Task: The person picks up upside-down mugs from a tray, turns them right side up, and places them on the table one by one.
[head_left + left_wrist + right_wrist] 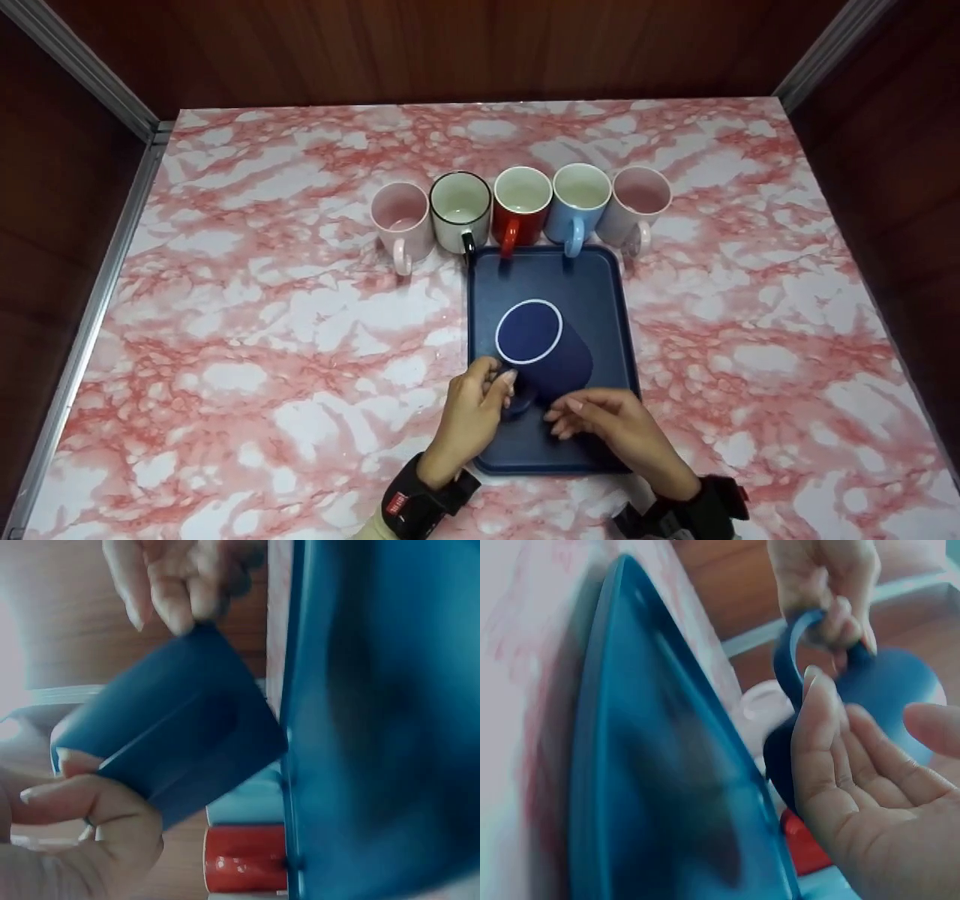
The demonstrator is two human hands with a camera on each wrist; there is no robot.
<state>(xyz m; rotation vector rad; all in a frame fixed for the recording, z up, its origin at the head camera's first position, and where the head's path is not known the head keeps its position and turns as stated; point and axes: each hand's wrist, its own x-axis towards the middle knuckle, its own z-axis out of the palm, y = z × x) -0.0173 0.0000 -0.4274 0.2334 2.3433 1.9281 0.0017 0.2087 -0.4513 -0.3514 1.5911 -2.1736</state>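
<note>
A dark blue mug [574, 360] with a white rim is tilted over the dark blue tray [551, 274], its mouth leaning up and left in the head view. My left hand [472, 409] pinches it at the handle near the rim. In the right wrist view the mug's looped handle [784, 660] shows beside the left hand's fingers [840, 626]. On the other side, my right hand [611, 420] has loosely extended fingers. Its fingertips [180, 619] lie right at the mug's lower edge in the left wrist view, not curled round it.
Several mugs stand in a row behind the tray: a pink one [409, 236], a white one with black rim [457, 225], a red one [517, 225], a light blue one [566, 221] and another pink one [622, 217]. A marbled table [262, 337] lies beneath everything.
</note>
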